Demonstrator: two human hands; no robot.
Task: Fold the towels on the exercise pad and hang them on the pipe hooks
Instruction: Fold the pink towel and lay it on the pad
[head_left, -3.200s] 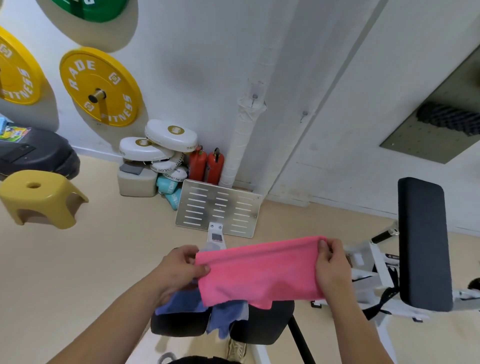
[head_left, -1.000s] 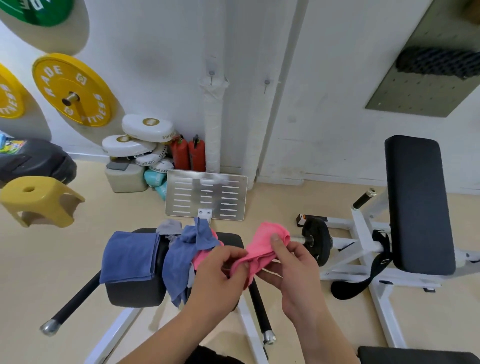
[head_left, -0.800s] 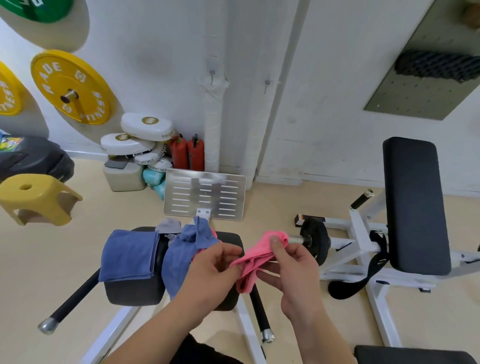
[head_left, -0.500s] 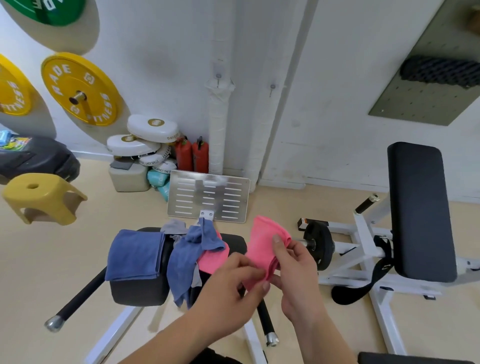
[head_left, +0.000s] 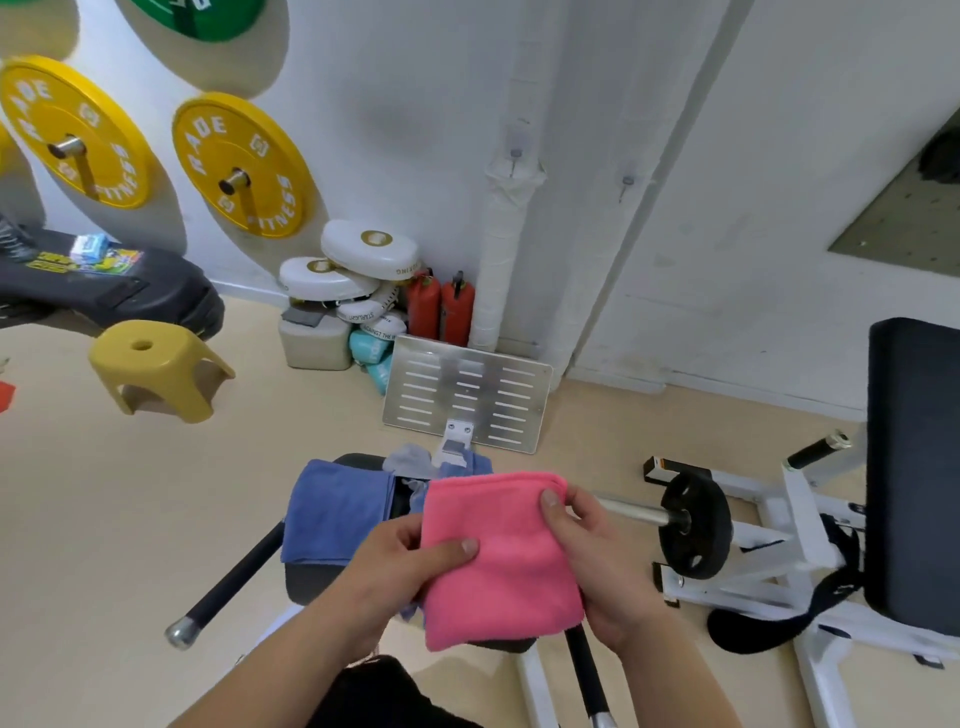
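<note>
A pink towel (head_left: 498, 556), folded into a small flat rectangle, is held in front of me over the black exercise pad (head_left: 306, 579). My left hand (head_left: 400, 561) grips its left edge, thumb on top. My right hand (head_left: 592, 561) holds the right edge, thumb pressed on the upper corner. A folded blue towel (head_left: 337, 512) lies draped on the pad's left part. Crumpled blue and grey towels (head_left: 415, 462) sit behind the pink one, mostly hidden. Two hooks show on the white wall pipes: one hook (head_left: 515, 156) on the wrapped pipe, another hook (head_left: 627, 183) to its right.
A slotted metal footplate (head_left: 467, 392) stands beyond the pad. Two red extinguishers (head_left: 441, 306) and white pads (head_left: 363, 254) sit by the wall. A yellow stool (head_left: 156, 364) is at left. A white machine with black backrest (head_left: 914, 467) and weight plate (head_left: 696, 525) is at right.
The pink towel went from a bunched fold between my fingers to a flat square held by both hands. The view shifted down and right.
</note>
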